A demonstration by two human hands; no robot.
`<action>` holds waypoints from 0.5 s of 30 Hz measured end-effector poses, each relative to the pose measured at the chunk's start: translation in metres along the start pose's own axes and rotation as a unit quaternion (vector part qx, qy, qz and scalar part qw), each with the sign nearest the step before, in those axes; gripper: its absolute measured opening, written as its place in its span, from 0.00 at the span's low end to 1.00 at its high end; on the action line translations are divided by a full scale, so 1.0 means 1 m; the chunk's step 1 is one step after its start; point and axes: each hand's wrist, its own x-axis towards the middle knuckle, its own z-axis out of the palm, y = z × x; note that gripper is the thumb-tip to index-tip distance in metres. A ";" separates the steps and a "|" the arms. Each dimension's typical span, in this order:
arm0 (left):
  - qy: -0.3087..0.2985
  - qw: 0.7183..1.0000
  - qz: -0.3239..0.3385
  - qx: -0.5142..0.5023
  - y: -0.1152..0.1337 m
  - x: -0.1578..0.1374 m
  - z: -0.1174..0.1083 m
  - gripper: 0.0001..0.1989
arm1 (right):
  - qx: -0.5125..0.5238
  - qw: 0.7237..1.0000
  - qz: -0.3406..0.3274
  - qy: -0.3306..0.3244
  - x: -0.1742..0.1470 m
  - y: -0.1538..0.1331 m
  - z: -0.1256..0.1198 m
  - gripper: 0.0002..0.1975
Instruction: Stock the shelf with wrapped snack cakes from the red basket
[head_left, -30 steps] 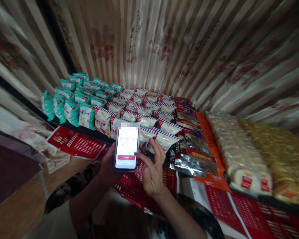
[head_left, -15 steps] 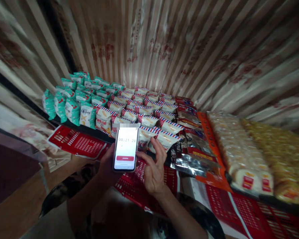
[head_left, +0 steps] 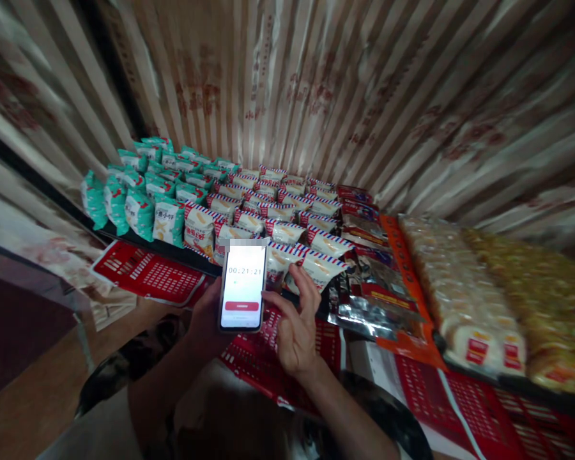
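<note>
A lit phone is held upright in my left hand, whose fingers wrap behind it. Its screen reads 00:21:21 above a red button. To the right of the phone is my right hand, with nothing in it and its fingers apart. The index fingertip is close to the phone's right edge; whether it touches I cannot tell. Just beyond both hands stand rows of white snack bags with red-and-blue striped tops. Teal snack bags stand in rows to their left.
Right of the white bags lie dark shiny packets, an orange package, wrapped round white snacks and yellowish packs. Red printed sheets hang at the front edge. A striped curtain rises behind.
The phone's readout has gone from 00:21:20 to 00:21:21. Both hands stay practically in place.
</note>
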 end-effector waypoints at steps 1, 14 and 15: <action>0.000 1.000 -0.007 -0.006 -0.001 0.000 -0.001 0.25 | 0.001 1.000 -0.001 0.000 0.000 0.000 0.000 0.20; -0.029 0.899 -0.249 -0.359 0.003 -0.023 0.001 0.21 | 0.000 0.999 0.040 0.022 0.000 0.001 -0.006 0.22; -0.037 0.879 -0.264 -0.395 0.002 -0.028 0.002 0.20 | 0.002 0.998 0.050 0.027 0.000 0.001 -0.007 0.23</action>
